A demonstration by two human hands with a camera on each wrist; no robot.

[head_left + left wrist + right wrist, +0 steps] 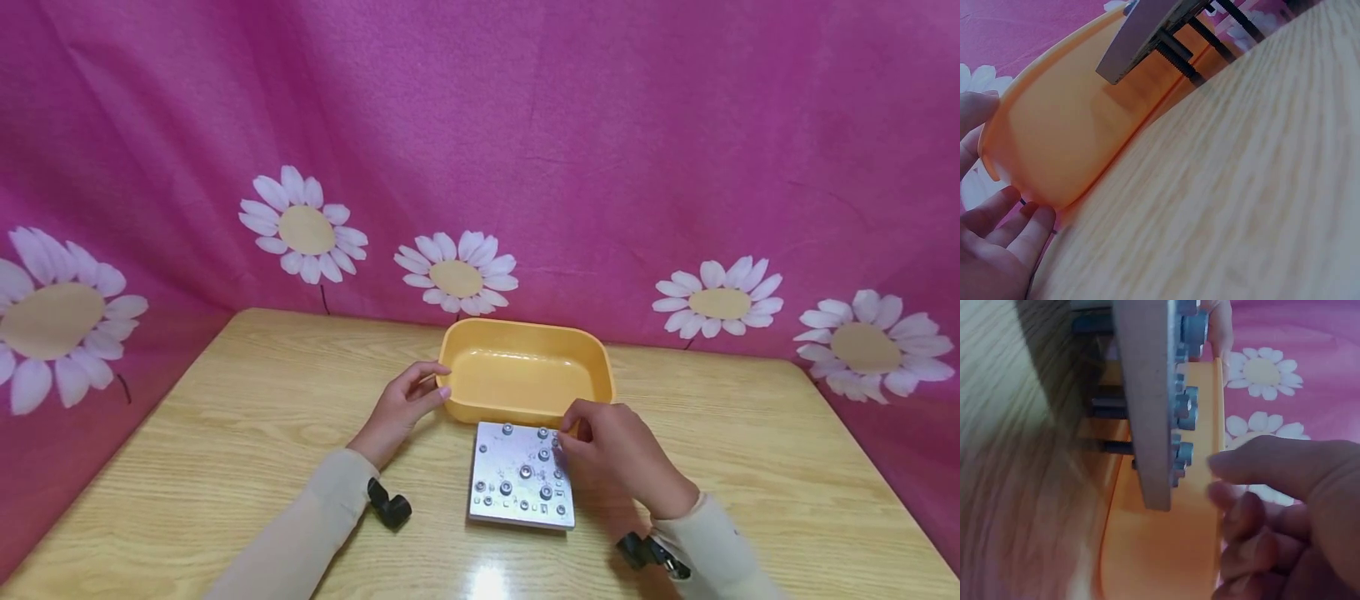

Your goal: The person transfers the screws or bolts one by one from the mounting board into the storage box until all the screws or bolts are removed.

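Note:
A square metal plate (517, 454) with several socket-head bolts stands on the wooden table, raised on threaded legs that show in the left wrist view. Directly behind it is a yellow-orange plastic tray (525, 410). My left hand (405, 408) holds the tray's left end, with index finger and thumb at the rim and the other fingers against the outer wall. My right hand (618, 446) hovers at the plate's far right corner, fingers curled. Its thumb and index tips come close together beside a bolt (1186, 453), slightly apart from it; nothing shows between them.
Light wood tabletop (247, 433) extends on both sides of the plate. A pink cloth (570, 167) printed with white flowers hangs behind the table. Black camera mounts (388, 504) sit on both wrists.

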